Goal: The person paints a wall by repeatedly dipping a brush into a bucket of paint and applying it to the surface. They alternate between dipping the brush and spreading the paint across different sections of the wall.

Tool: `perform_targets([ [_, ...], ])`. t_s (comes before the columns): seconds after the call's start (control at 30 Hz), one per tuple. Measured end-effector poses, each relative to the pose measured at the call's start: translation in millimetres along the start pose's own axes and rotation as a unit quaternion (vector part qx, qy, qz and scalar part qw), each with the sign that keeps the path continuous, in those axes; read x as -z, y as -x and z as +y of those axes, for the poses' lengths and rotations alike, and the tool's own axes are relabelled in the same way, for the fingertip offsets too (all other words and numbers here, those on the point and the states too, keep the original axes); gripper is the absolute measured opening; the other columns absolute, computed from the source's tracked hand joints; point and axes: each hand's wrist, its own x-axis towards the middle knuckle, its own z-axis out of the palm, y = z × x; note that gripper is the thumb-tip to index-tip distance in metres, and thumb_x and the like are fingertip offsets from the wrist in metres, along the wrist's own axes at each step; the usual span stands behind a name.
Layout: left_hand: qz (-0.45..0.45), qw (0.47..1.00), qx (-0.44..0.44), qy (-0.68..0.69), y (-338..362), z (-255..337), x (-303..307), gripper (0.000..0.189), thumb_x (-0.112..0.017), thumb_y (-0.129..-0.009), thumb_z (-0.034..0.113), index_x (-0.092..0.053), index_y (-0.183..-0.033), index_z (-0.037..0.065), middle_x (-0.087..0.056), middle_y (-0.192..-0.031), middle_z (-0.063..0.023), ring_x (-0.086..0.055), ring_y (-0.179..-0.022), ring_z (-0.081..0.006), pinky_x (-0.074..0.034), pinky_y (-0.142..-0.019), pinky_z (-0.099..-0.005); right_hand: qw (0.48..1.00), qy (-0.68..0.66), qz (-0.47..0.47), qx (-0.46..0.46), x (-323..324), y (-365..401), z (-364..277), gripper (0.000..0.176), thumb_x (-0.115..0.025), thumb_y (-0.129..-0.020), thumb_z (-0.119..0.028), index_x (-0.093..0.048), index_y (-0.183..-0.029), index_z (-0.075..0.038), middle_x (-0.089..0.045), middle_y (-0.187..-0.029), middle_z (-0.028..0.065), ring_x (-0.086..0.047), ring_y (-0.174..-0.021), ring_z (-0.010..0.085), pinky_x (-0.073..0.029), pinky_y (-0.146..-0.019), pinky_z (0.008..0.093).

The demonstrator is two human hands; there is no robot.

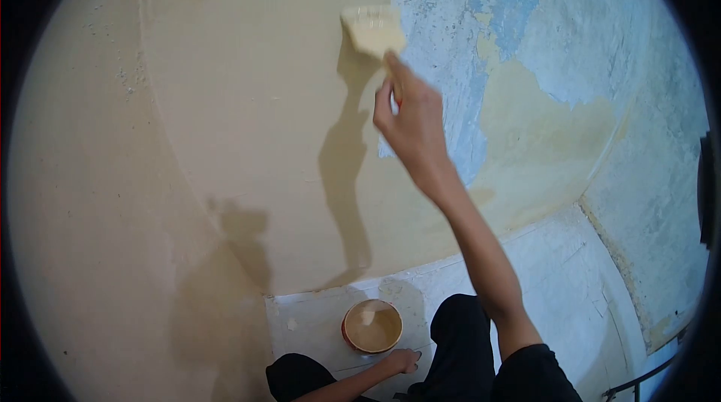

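1 paintbrush (373, 29) sits high on the wall (248, 139), its wide, pale cream bristles pressed flat against the surface just where fresh cream paint meets an old, patchy blue area (526, 42). the handle runs down and to the right from the bristles into the right hand (411, 123).

the right arm is stretched up and forward from a black sleeve (537, 372) at the bottom right, nearly straight, the forearm rising on a slant to the left and the wrist a little bent. the right hand is closed around the brush handle, with 1 finger laid up along it toward the bristles and the others curled in; a small bit of red shows at the grip.

the left arm comes in low from the bottom left, bare, lying almost level. the left hand (403, 361) rests on the white floor (556, 274) with fingers loosely bent, holding nothing, just beside the lower right edge of 1 round paint tub (346, 333). the tub stands upright on the floor, near the foot of the wall, and holds cream paint; its outer wall looks red-orange.

2 knees in black trousers (462, 327) show on either side of the left hand. the shadow of the arm and brush falls on the cream wall left of the right hand, and 1 larger soft shadow lies lower left.
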Motion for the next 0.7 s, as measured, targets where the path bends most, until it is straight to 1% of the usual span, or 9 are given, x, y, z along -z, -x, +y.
perform_targets([
  [0.07, 0.010, 1.000, -0.003, -0.007, -3.5, -5.5, -6.7, 0.035, -0.055, -0.076, 0.027, -0.053, -0.100, 0.001, -0.062, -0.096, -0.0224, -0.060, -0.090, -0.0376, -0.049, -0.074, -0.0477, 0.998, 0.005, -0.054, -0.037, -1.0, 41.3, 7.7, 0.042, -0.054, -0.078, -0.004, -0.050, -0.120, 0.001, -0.056, -0.072, 0.0234, -0.057, -0.067, 0.0372, -0.044, -0.060, 0.0458],
  [0.23, 0.006, 1.000, -0.016, 0.000, -0.5, -8.5, -2.2, 0.034, -0.053, -0.080, 0.026, -0.052, -0.102, 0.000, -0.060, -0.093, -0.0250, -0.060, -0.087, -0.0393, -0.047, -0.074, -0.0488, 0.977, -0.031, -0.170, -0.124, 24.8, 121.7, 15.3, 0.040, -0.053, -0.078, -0.003, -0.052, -0.117, 0.003, -0.057, -0.072, 0.0232, -0.058, -0.067, 0.0356, -0.045, -0.059, 0.0422],
  [0.3, 0.008, 1.000, 0.000, 0.001, 1.1, -6.7, -3.6, 0.034, -0.054, -0.080, 0.027, -0.053, -0.101, 0.000, -0.061, -0.093, -0.0240, -0.060, -0.087, -0.0392, -0.047, -0.073, -0.0485, 0.971, -0.052, -0.189, -0.135, 39.3, 130.4, 22.0, 0.038, -0.053, -0.077, -0.002, -0.054, -0.115, 0.003, -0.057, -0.072, 0.0236, -0.059, -0.067, 0.0350, -0.046, -0.060, 0.0408],
  [0.37, 0.002, 1.000, 0.006, 0.006, 3.2, -2.0, -1.5, 0.033, -0.055, -0.079, 0.026, -0.053, -0.102, 0.001, -0.061, -0.095, -0.0224, -0.060, -0.089, -0.0378, -0.048, -0.074, -0.0483, 0.944, -0.034, -0.254, -0.210, 58.2, 127.7, 15.2, 0.034, -0.052, -0.078, -0.002, -0.057, -0.111, 0.004, -0.058, -0.074, 0.0241, -0.060, -0.065, 0.0332, -0.047, -0.061, 0.0379],
  [0.4, -0.005, 1.000, 0.008, 0.006, 3.8, 1.4, -0.9, 0.033, -0.055, -0.077, 0.024, -0.054, -0.102, 0.002, -0.062, -0.097, -0.0209, -0.060, -0.091, -0.0364, -0.049, -0.074, -0.0481, 0.942, -0.034, -0.258, -0.213, 62.2, 122.0, 9.1, 0.034, -0.052, -0.078, -0.002, -0.057, -0.111, 0.004, -0.058, -0.074, 0.0241, -0.060, -0.065, 0.0332, -0.047, -0.061, 0.0379],
  [0.47, -0.010, 1.000, 0.005, 0.006, 2.6, 3.4, -1.6, 0.033, -0.055, -0.077, 0.024, -0.054, -0.102, 0.002, -0.062, -0.097, -0.0209, -0.060, -0.091, -0.0365, -0.049, -0.074, -0.0480, 0.944, 0.012, -0.243, -0.222, 66.0, 99.4, 1.9, 0.033, -0.053, -0.079, -0.003, -0.057, -0.111, 0.004, -0.058, -0.073, 0.0238, -0.058, -0.061, 0.0323, -0.047, -0.059, 0.0367],
  [0.6, -0.023, 1.000, 0.011, -0.008, -4.8, 3.1, -1.3, 0.032, -0.055, -0.076, 0.023, -0.055, -0.100, 0.002, -0.061, -0.097, -0.0213, -0.060, -0.091, -0.0368, -0.049, -0.075, -0.0478, 0.992, -0.052, -0.082, -0.085, 40.4, 61.5, -11.4, 0.036, -0.053, -0.081, -0.002, -0.053, -0.116, 0.004, -0.056, -0.071, 0.0197, -0.054, -0.059, 0.0310, -0.044, -0.056, 0.0384],
  [0.63, -0.023, 1.000, 0.011, -0.006, -8.3, 1.7, -4.0, 0.032, -0.055, -0.076, 0.023, -0.055, -0.100, 0.002, -0.061, -0.097, -0.0213, -0.060, -0.091, -0.0368, -0.049, -0.075, -0.0478, 0.991, -0.053, -0.084, -0.086, 28.7, 51.3, -14.8, 0.036, -0.053, -0.081, -0.002, -0.053, -0.116, 0.004, -0.056, -0.071, 0.0197, -0.054, -0.059, 0.0310, -0.044, -0.056, 0.0384],
  [0.7, -0.009, 1.000, -0.004, -0.014, -15.5, -2.2, -8.7, 0.032, -0.055, -0.075, 0.022, -0.055, -0.099, 0.001, -0.061, -0.097, -0.0215, -0.060, -0.092, -0.0368, -0.049, -0.075, -0.0473, 0.998, -0.061, -0.005, 0.019, 3.9, 35.4, -22.4, 0.036, -0.054, -0.081, 0.000, -0.055, -0.117, 0.000, -0.061, -0.078, 0.0200, -0.054, -0.054, 0.0212, -0.044, -0.052, 0.0326],
])
